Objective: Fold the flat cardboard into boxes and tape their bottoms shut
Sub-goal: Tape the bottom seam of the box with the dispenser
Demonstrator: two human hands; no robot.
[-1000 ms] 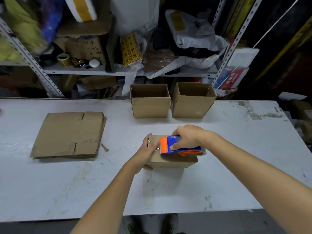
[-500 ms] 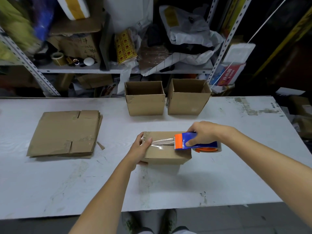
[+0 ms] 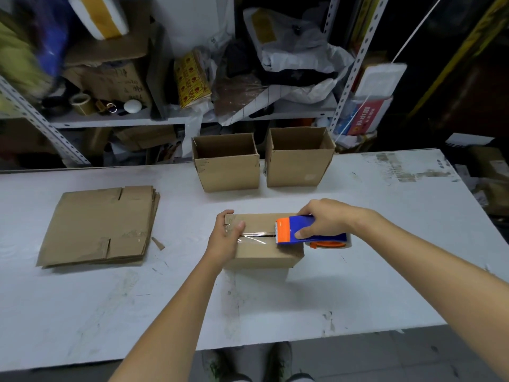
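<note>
A small cardboard box [image 3: 264, 256] lies bottom-up in the middle of the white table [image 3: 82, 312]. My left hand [image 3: 224, 238] holds its left end, thumb pressing on top. A strip of clear tape [image 3: 256, 235] runs along the seam from my thumb to the blue and orange tape dispenser [image 3: 308, 231]. My right hand [image 3: 327, 217] grips the dispenser over the box's right end. A stack of flat cardboard [image 3: 99, 226] lies on the left.
Two open folded boxes, one [image 3: 227, 172] beside the other [image 3: 297, 168], stand at the table's back edge. Behind them are cluttered metal shelves [image 3: 170, 119]. A cardboard scrap [image 3: 158, 243] lies by the flat stack. My shoes [image 3: 278, 362] show below the front edge.
My right hand has drawn the dispenser rightward across the box top, laying tape along the seam. My left hand has stayed on the left end.
</note>
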